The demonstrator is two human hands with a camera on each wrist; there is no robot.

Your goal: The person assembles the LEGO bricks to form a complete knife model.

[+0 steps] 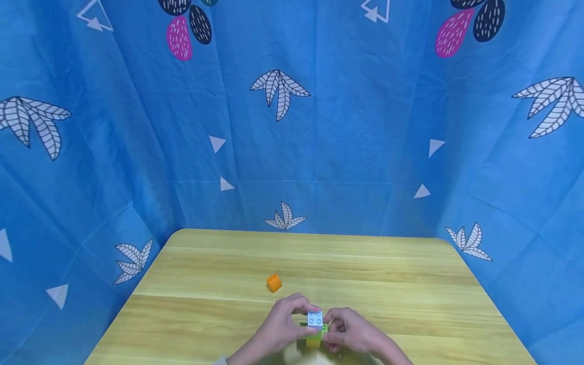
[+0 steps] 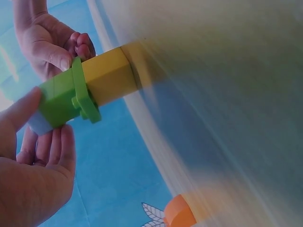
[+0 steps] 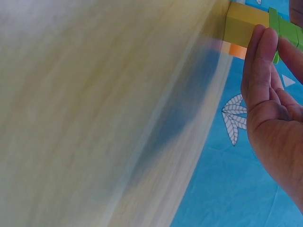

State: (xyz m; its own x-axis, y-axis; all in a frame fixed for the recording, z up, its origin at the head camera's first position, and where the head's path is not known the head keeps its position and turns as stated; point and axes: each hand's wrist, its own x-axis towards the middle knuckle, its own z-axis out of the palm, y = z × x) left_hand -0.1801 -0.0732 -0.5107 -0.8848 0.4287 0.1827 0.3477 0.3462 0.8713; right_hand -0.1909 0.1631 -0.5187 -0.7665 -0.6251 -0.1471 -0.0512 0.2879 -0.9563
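Note:
A stack of toy building bricks stands upright near the table's front edge. Its base is a yellow brick (image 2: 111, 75), with a wider green plate (image 2: 86, 92) above it. Green bricks (image 2: 57, 97) continue upward to a light blue brick (image 1: 315, 318) with studs on top. From the left side, my left hand (image 1: 280, 324) grips the upper part between thumb and fingers, around the light blue brick and the green just under it. My right hand (image 1: 353, 330) pinches the green plate's edge on the other side; its fingers (image 3: 259, 71) partly cover the plate in the right wrist view.
An orange brick (image 1: 274, 283) sits on the wooden table (image 1: 388, 274), farther back and left of the stack. Blue patterned cloth (image 1: 337, 126) hangs behind the table and along both sides.

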